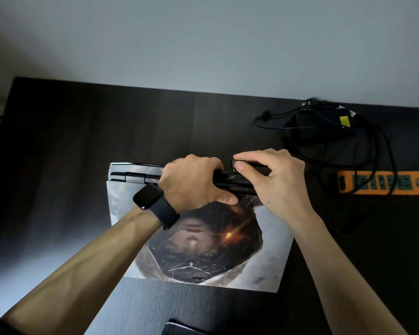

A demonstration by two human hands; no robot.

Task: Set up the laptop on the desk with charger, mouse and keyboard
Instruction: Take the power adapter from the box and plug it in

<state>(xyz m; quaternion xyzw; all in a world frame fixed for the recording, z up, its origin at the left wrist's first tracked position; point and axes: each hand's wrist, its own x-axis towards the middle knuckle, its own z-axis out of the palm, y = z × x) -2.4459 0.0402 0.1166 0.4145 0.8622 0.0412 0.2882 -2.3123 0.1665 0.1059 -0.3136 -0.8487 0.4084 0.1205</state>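
Your left hand, a smartwatch on its wrist, grips the far edge of the closed laptop, which lies mid-desk. Your right hand pinches that same edge. Farther right, the charger lies in a loose tangle, behind an orange power strip.

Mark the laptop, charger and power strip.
laptop (203,250): head view, middle of the printed lid.
charger (305,132): head view, on the black brick.
power strip (380,187): head view, middle of the socket row.
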